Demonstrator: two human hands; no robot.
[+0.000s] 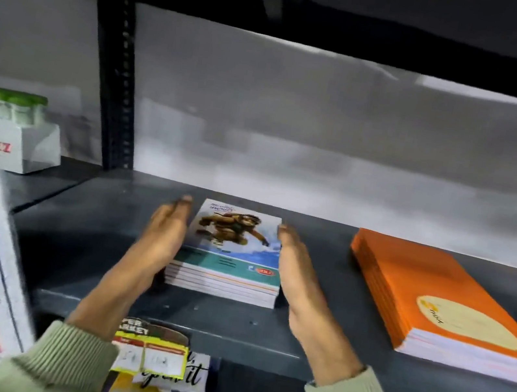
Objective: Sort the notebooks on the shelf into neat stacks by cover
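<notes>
While flat-palmed, two hands (227, 252) flanking one stack (224, 279).

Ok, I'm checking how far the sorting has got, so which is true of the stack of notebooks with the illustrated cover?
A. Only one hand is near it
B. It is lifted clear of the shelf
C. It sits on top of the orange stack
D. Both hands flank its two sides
D: the left hand and right hand press flat against opposite sides of the illustrated-cover notebook stack, which rests on the dark grey metal shelf, apart from the orange-covered notebook stack.
</notes>
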